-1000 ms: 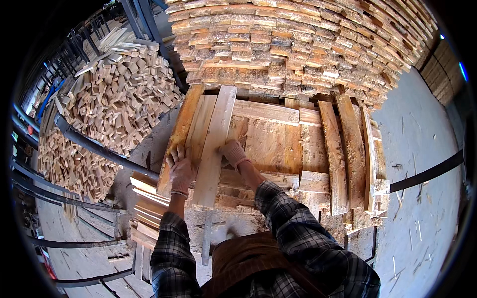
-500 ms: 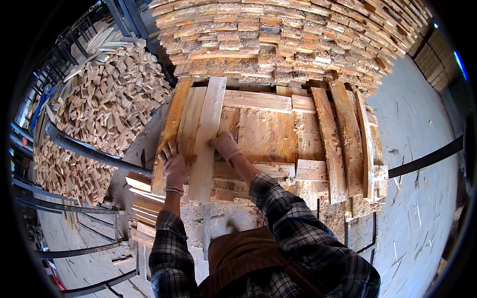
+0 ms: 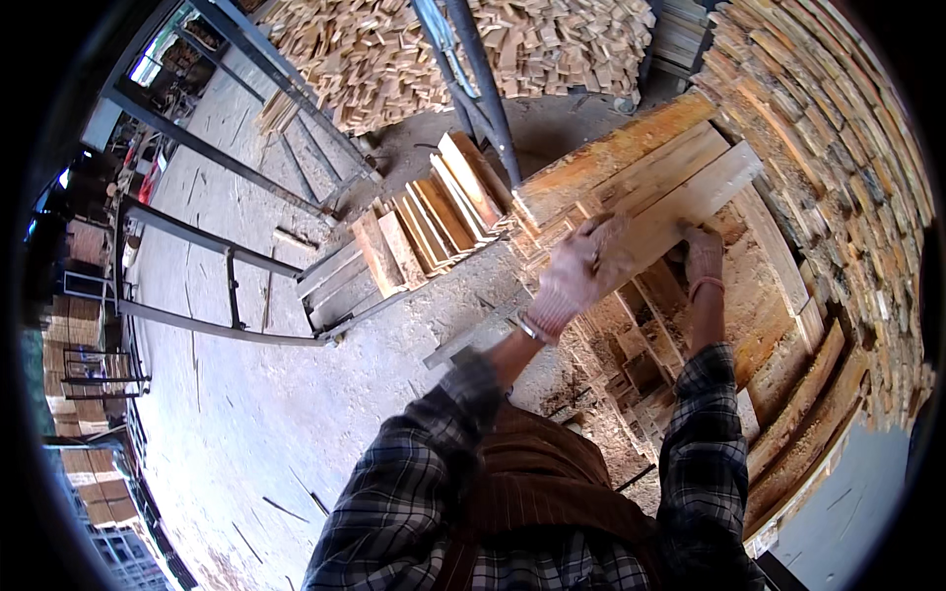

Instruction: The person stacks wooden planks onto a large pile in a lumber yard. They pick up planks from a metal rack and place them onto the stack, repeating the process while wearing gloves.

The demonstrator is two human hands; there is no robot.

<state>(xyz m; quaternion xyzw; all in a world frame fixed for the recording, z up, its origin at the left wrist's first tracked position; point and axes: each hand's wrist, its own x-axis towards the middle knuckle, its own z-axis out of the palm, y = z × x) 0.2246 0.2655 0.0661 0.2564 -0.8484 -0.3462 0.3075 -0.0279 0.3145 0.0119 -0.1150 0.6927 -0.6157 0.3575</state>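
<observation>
A pale wooden plank (image 3: 680, 202) lies slantwise on top of the stack, beside a second plank (image 3: 658, 169) and a rough orange-brown board (image 3: 611, 153). At the pale plank's right edge my gloved right hand (image 3: 703, 258) is closed, its fingers bent against the edge and partly hidden. Over the plank's near end is my gloved left hand (image 3: 576, 276). Motion smears its fingers, so I cannot make out whether it grips the wood.
Short boards (image 3: 443, 202) stand in a row on a metal frame (image 3: 340, 295) to the left. Behind them is a large heap of wood pieces (image 3: 394, 64). A tall wall of stacked boards (image 3: 838, 148) rises on the right. Dark metal posts (image 3: 483, 89) stand near the stack's far corner.
My view has swung left, bringing the short boards and floor frames into sight. My left hand has shifted onto the pale plank's near end; my right hand stays at its right edge.
</observation>
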